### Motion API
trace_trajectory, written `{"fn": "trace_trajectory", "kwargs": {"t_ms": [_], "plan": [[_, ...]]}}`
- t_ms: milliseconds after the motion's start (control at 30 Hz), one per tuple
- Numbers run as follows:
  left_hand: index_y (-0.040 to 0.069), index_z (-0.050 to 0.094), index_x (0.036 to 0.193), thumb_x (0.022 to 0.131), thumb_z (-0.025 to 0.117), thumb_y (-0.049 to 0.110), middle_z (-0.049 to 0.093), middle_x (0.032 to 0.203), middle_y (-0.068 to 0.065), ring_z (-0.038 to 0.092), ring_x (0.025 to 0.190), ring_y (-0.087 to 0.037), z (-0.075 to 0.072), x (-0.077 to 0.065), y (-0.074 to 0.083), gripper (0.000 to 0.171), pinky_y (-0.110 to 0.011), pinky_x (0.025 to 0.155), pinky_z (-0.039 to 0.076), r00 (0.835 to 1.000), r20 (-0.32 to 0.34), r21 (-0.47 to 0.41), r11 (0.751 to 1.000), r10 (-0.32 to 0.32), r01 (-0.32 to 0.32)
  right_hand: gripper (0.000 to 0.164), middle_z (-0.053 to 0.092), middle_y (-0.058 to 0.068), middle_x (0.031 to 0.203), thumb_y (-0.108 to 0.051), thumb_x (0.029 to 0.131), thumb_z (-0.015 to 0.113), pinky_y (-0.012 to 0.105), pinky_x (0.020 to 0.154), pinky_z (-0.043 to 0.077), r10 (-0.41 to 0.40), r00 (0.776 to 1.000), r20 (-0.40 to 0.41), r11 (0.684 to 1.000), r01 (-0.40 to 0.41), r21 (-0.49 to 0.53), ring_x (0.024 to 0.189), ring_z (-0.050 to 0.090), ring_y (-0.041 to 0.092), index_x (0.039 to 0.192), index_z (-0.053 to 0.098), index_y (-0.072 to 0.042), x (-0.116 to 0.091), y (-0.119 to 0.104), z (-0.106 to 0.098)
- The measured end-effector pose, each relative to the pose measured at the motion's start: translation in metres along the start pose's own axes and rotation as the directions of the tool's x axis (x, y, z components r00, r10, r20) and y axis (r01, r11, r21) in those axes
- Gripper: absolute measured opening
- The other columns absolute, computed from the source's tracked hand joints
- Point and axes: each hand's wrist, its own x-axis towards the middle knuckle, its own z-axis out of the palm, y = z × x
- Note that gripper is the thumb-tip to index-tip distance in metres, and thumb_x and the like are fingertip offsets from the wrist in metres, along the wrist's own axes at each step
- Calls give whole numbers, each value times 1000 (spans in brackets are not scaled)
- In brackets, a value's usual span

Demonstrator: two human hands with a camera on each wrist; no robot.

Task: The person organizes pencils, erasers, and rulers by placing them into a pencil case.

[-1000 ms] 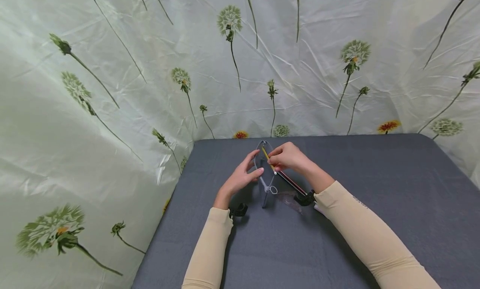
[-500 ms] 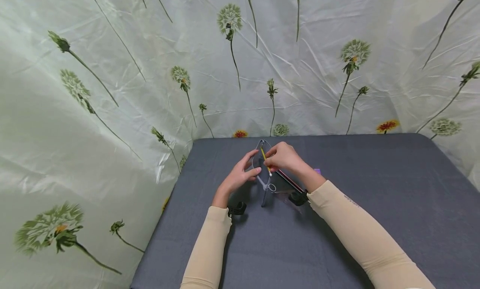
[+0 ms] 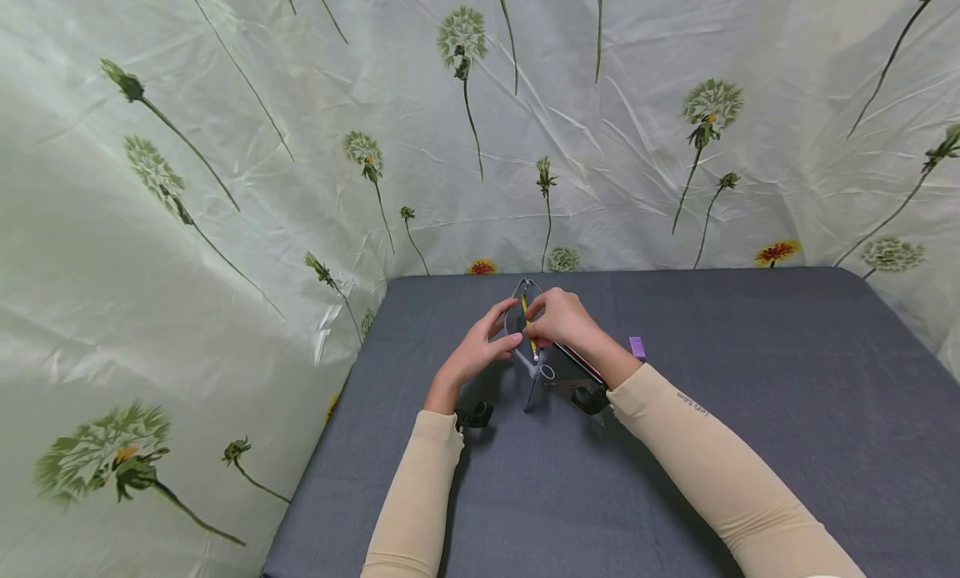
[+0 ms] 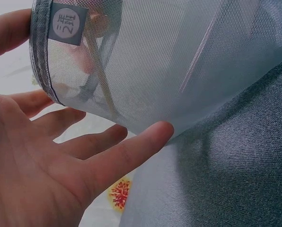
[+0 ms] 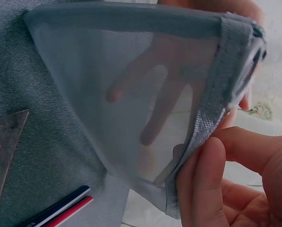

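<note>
A grey mesh pouch (image 4: 150, 61) with a fabric-bound rim and a small label stands on the table. In the head view my left hand (image 3: 477, 350) is at its left side, fingers spread, with the thumb extended along the mesh. My right hand (image 3: 559, 318) pinches a yellow pencil (image 3: 535, 346) over the pouch's mouth, white end toward me. Through the mesh in the left wrist view a slim stick shape (image 4: 103, 85) shows. In the right wrist view the right fingers (image 5: 208, 175) are right at the rim and hide the pencil.
Navy and red pens (image 5: 65, 205) lie beside the pouch. A thin, flat piece with a pointed corner (image 5: 4, 151) lies near them. A purple block (image 3: 637, 347) sits right of the right wrist. Floral fabric (image 3: 600, 128) hangs behind the grey table (image 3: 750, 445).
My right hand has moved left with the pencil, which now stands steeper over the pouch. The purple block has come into view from behind the right forearm. The left hand has barely moved.
</note>
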Motion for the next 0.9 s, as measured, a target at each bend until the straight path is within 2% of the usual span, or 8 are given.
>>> {"fn": "trace_trajectory", "kwargs": {"t_ms": [133, 233, 333, 467, 633, 733, 900], "plan": [[21, 30, 160, 98, 64, 39, 20, 165, 3, 22, 150, -34, -1, 0, 1, 73, -58, 105, 40, 1000, -15, 49, 999, 12, -12, 32, 70, 4, 66, -12, 85, 78, 37, 65, 58, -10, 1000, 4, 1000, 10, -29, 63, 71, 20, 115, 74, -3, -1, 2, 1], [20, 30, 160, 97, 64, 41, 21, 165, 4, 22, 150, -32, -2, 0, 0, 74, -58, 107, 39, 1000, -20, 58, 998, 17, -15, 31, 69, 3, 64, -11, 84, 78, 32, 60, 56, -19, 1000, 2, 999, 19, -42, 60, 69, 18, 114, 74, -2, -2, 3, 1], [19, 31, 159, 98, 64, 40, 22, 164, 2, 23, 150, -34, -1, 1, 1, 72, -57, 101, 45, 1000, -27, 35, 999, 12, -11, 31, 69, 3, 63, -11, 84, 78, 31, 59, 55, -29, 1000, -5, 998, 28, -49, 58, 68, 17, 114, 74, -1, -2, 2, 1], [19, 33, 157, 98, 63, 38, 24, 163, 0, 24, 148, -38, 0, 2, 2, 69, -56, 92, 51, 999, -52, 25, 1000, -7, 8, 32, 69, 5, 64, -12, 86, 76, 33, 61, 56, -38, 999, -4, 998, 37, -59, 62, 70, 22, 116, 74, -1, -4, 1, -1], [23, 38, 152, 98, 62, 29, 27, 162, -2, 32, 144, -41, 0, 1, 3, 59, -54, 86, 54, 995, -89, -4, 999, -41, 41, 29, 71, 8, 75, -16, 90, 74, 39, 67, 57, -34, 999, 13, 999, 34, -28, 72, 72, 30, 117, 74, -5, -5, 1, -4], [21, 39, 151, 96, 59, 23, 29, 161, -4, 39, 140, -42, -1, 0, 2, 58, -52, 81, 55, 993, -102, -34, 998, -50, 47, 27, 71, 7, 82, -18, 91, 74, 45, 71, 57, -49, 999, 20, 999, 49, 13, 73, 71, 31, 116, 74, -8, -6, 1, -6], [14, 35, 154, 95, 60, 24, 30, 160, -7, 41, 137, -44, -3, 0, 1, 64, -52, 79, 56, 993, -101, -63, 997, -55, 49, 24, 71, 7, 91, -19, 94, 72, 42, 68, 58, -90, 996, 25, 994, 88, 64, 71, 69, 26, 115, 74, -9, -12, -1, -14]]}}
